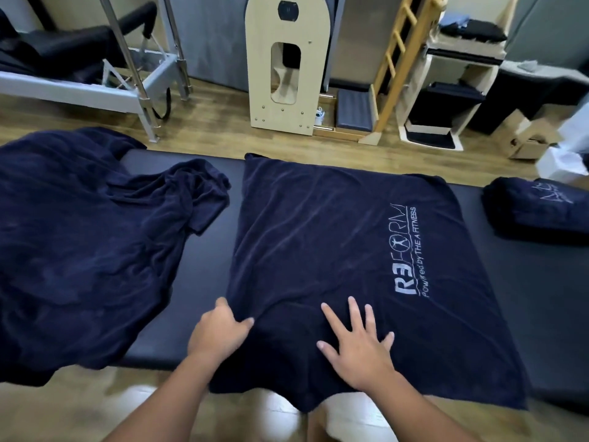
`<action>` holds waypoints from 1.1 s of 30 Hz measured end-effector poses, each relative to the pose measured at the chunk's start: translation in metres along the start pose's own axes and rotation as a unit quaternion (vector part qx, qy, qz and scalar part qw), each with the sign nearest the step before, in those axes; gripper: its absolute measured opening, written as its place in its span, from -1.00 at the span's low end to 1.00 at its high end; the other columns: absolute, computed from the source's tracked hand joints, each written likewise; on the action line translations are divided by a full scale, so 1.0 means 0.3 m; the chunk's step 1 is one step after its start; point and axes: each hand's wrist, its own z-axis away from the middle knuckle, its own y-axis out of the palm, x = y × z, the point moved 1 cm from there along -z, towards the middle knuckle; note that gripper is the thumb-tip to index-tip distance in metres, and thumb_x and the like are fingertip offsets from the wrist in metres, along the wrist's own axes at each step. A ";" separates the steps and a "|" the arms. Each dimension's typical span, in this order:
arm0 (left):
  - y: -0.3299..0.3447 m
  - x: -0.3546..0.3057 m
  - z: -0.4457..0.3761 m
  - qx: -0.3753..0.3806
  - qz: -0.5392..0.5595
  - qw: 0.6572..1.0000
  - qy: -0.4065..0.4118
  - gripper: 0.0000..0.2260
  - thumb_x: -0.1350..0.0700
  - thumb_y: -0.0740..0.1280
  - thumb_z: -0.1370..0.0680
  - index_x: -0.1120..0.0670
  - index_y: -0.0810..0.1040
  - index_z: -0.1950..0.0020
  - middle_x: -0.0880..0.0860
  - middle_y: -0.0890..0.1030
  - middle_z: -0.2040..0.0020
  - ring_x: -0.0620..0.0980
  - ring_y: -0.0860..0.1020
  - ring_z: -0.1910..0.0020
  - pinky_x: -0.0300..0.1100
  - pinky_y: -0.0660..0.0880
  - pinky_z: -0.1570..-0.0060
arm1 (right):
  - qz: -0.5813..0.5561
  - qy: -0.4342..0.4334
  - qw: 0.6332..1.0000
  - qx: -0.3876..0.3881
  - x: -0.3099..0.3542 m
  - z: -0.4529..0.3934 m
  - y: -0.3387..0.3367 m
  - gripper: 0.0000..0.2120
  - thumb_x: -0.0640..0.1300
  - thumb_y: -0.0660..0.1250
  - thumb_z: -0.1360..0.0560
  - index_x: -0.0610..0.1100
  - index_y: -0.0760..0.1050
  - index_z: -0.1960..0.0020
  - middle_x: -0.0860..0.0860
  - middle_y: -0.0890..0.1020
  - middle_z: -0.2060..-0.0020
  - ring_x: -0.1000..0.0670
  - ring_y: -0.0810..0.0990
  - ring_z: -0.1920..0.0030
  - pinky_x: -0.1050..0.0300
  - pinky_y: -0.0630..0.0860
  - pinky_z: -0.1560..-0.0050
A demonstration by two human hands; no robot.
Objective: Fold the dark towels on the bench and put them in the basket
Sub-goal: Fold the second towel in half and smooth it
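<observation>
While folding goes on:
Done: folded towel (538,208) at table's (526,298) right end.
Spread towel (334,250): left hand (220,330) pinches edge; right hand (357,342) flat, fingers apart.
Left: crumpled pile (79,244); basket unseen.

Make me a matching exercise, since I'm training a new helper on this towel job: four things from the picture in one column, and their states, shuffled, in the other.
Things:
1. spread towel
2. crumpled towels
3. folded towel
4. right hand

States:
A. bunched in a heap at the bench's left end
B. lying flat, fingers spread, on the cloth
C. laid out flat in the middle, logo facing up
D. a compact bundle at the bench's right end

Pairs: 1-C, 2-A, 3-D, 4-B
</observation>
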 end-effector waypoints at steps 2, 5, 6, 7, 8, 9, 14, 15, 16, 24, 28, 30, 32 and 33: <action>0.019 0.021 0.039 -0.037 -0.011 0.999 -0.005 -0.51 -0.20 0.43 -0.49 0.07 0.30 -0.16 0.19 0.57 -0.14 0.27 0.56 -0.15 0.04 0.48 -0.01 | -0.017 0.035 0.999 -0.011 -0.084 0.033 0.008 -0.35 0.43 -0.01 -0.55 0.48 -0.35 -0.47 0.10 -0.30 -0.60 -0.15 -0.33 -0.59 -0.56 0.05 -0.37; 0.064 0.044 0.092 -0.124 -0.048 0.989 0.057 -0.37 -0.04 0.52 -0.44 0.13 0.30 -0.37 0.24 0.44 -0.18 0.33 0.53 -0.09 0.14 0.50 0.02 | -0.037 0.084 0.996 -0.018 -0.212 0.069 0.011 -0.35 0.40 0.02 -0.57 0.44 -0.28 -0.52 0.10 -0.26 -0.61 -0.13 -0.29 -0.59 -0.50 0.12 -0.39; 0.087 0.047 0.106 -0.159 -0.099 0.976 0.109 -0.38 0.00 0.54 -0.40 0.15 0.38 -0.36 0.23 0.43 -0.16 0.31 0.51 -0.06 0.18 0.50 0.05 | -0.031 0.093 0.995 -0.025 -0.251 0.078 0.012 -0.35 0.38 0.03 -0.58 0.39 -0.24 -0.55 0.08 -0.23 -0.61 -0.13 -0.25 -0.60 -0.44 0.15 -0.41; 0.112 0.046 0.123 -0.197 -0.140 0.956 0.166 -0.46 0.02 0.51 -0.37 0.14 0.47 -0.29 0.21 0.44 -0.16 0.28 0.49 -0.05 0.18 0.48 0.04 | -0.019 0.098 0.994 -0.040 -0.290 0.090 0.015 -0.35 0.36 0.05 -0.59 0.31 -0.16 -0.58 0.06 -0.16 -0.62 -0.13 -0.18 -0.61 -0.36 0.21 -0.42; 0.135 0.044 0.140 -0.226 -0.164 0.934 0.224 -0.56 0.00 0.47 -0.35 0.11 0.54 -0.18 0.18 0.46 -0.18 0.25 0.48 -0.07 0.16 0.43 0.00 | -0.010 0.100 0.993 -0.062 -0.328 0.100 0.017 -0.36 0.32 0.08 -0.61 0.20 -0.04 -0.60 0.03 -0.07 -0.62 -0.12 -0.08 -0.60 -0.27 0.27 -0.42; 0.158 0.042 0.158 -0.233 -0.176 0.914 0.280 -0.64 -0.04 0.42 -0.35 0.08 0.57 -0.08 0.14 0.48 -0.19 0.21 0.49 -0.09 0.14 0.39 -0.02 | -0.007 0.102 0.991 -0.088 -0.363 0.108 0.021 -0.40 0.26 0.13 -0.62 0.09 0.09 -0.58 0.00 0.05 -0.60 -0.11 0.04 -0.59 -0.18 0.34 -0.39; 0.300 0.001 0.252 -0.144 -0.244 0.880 0.381 -0.58 -0.24 0.51 -0.28 -0.03 0.52 0.03 -0.06 0.46 0.01 0.03 0.49 0.08 -0.01 0.41 0.09 | -0.004 0.164 0.974 -0.158 -0.560 0.179 0.049 -0.64 0.01 0.24 -0.62 0.03 0.40 -0.40 0.04 0.36 -0.42 -0.05 0.34 -0.39 -0.12 0.43 -0.17; 0.321 -0.017 0.263 -0.137 -0.254 0.882 0.372 -0.57 -0.19 0.57 -0.24 -0.03 0.50 0.08 -0.06 0.45 0.06 0.03 0.48 0.12 -0.02 0.42 0.14 | -0.006 0.188 0.970 -0.156 -0.597 0.189 0.052 -0.65 0.01 0.23 -0.62 0.07 0.39 -0.40 0.03 0.35 -0.42 -0.07 0.32 -0.37 -0.13 0.42 -0.15; 0.338 -0.035 0.269 -0.138 -0.262 0.882 0.366 -0.57 -0.12 0.62 -0.21 -0.02 0.49 0.12 -0.05 0.44 0.11 0.04 0.47 0.16 -0.03 0.41 0.19 | -0.015 0.212 0.964 -0.159 -0.627 0.195 0.049 -0.65 0.01 0.23 -0.62 0.08 0.38 -0.40 0.00 0.33 -0.42 -0.12 0.31 -0.35 -0.15 0.42 -0.15; 0.359 -0.123 0.328 -0.089 -0.331 0.892 0.294 -0.68 0.17 0.60 -0.18 -0.02 0.47 0.30 -0.07 0.46 0.27 0.00 0.50 0.29 -0.12 0.22 0.27 | -0.140 0.396 0.884 -0.207 -0.800 0.216 0.025 -0.70 -0.07 0.28 -0.61 -0.23 0.40 -0.24 -0.27 0.42 -0.25 -0.33 0.39 -0.23 -0.26 0.43 -0.11; 0.360 -0.140 0.361 -0.103 -0.313 0.908 0.258 -0.80 0.14 0.48 -0.39 -0.05 0.47 0.18 -0.09 0.43 0.19 0.00 0.53 0.13 -0.11 0.22 0.19 | -0.150 0.423 0.874 -0.185 -0.846 0.218 0.013 -0.74 -0.06 0.24 -0.62 -0.21 0.47 -0.20 -0.25 0.50 -0.19 -0.30 0.44 -0.21 -0.21 0.37 -0.12; 0.355 -0.145 0.367 -0.106 -0.300 0.913 0.256 -0.79 0.13 0.40 -0.49 -0.06 0.37 0.15 -0.11 0.36 0.15 -0.01 0.53 0.04 -0.11 0.23 0.14 | -0.142 0.399 0.886 -0.190 -0.867 0.207 0.004 -0.77 -0.08 0.25 -0.61 -0.20 0.51 -0.16 -0.22 0.55 -0.13 -0.28 0.49 -0.16 -0.17 0.39 -0.10; 0.342 -0.148 0.372 -0.103 -0.275 0.922 0.254 -0.75 0.12 0.41 -0.49 -0.06 0.32 0.17 -0.12 0.34 0.17 -0.01 0.52 0.07 -0.12 0.25 0.15 | -0.135 0.377 0.889 -0.223 -0.889 0.211 -0.009 -0.81 -0.12 0.25 -0.60 -0.23 0.49 -0.11 -0.22 0.57 -0.09 -0.29 0.51 -0.11 -0.17 0.40 -0.07; 0.337 -0.144 0.374 -0.099 -0.263 0.920 0.275 -0.70 0.13 0.47 -0.42 -0.05 0.33 0.22 -0.12 0.35 0.21 -0.01 0.52 0.14 -0.12 0.27 0.20 | -0.141 0.373 0.882 -0.253 -0.903 0.216 -0.016 -0.83 -0.14 0.26 -0.59 -0.24 0.48 -0.09 -0.24 0.58 -0.07 -0.30 0.52 -0.09 -0.19 0.41 -0.06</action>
